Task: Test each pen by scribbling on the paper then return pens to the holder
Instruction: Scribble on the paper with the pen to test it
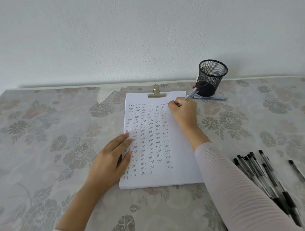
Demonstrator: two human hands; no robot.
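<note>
A stack of white paper (178,160), held at the top by a metal clip (156,93), lies in the middle of the table and is covered with columns of the handwritten word "test". My right hand (183,113) grips a clear pen (191,94) with its tip on the paper's upper right part. My left hand (111,158) rests flat on the paper's left edge, fingers straight. The black mesh pen holder (210,77) stands upright at the back right, a little beyond my right hand. A pile of several black pens (260,173) lies on the table at the right, beside my right forearm.
A blue pen (211,98) lies on the table in front of the holder. One separate black pen (297,170) lies right of the pile. The table wears a floral cloth (61,137) and its back edge meets a white wall (144,36).
</note>
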